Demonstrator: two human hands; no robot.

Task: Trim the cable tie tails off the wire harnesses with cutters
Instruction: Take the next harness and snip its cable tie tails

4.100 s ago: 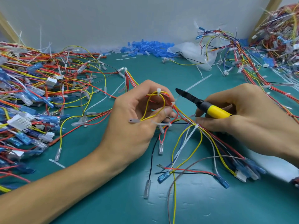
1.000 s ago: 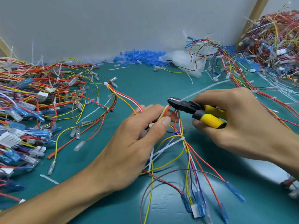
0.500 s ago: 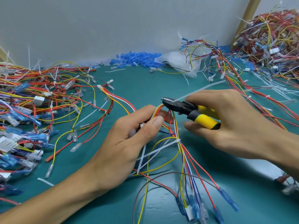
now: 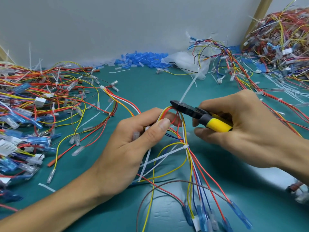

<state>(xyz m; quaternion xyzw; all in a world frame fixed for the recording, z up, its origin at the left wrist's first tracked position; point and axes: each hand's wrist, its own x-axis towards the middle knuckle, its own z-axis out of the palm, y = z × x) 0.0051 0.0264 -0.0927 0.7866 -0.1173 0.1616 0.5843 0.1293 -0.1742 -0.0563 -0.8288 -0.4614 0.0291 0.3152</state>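
Note:
My left hand pinches a bent bundle of red, yellow and white wires, the harness, between thumb and fingers. My right hand grips the yellow-and-black cutters. The black jaws sit at the top of the wire loop, at the foot of a long white cable tie tail that sticks up and to the right. Lower down, a second tie on the same harness has a long white tail running left. The harness ends hang toward me with blue terminals.
A large tangle of harnesses fills the left of the green mat. Another heap lies at the far right. Loose blue terminal sleeves and a white plastic bag lie by the back wall. Cut tie tails are scattered about.
The cutters have moved in to the top of the wire loop and the long white tail now rises steeply from the jaws. My left hand keeps its pinch on the harness.

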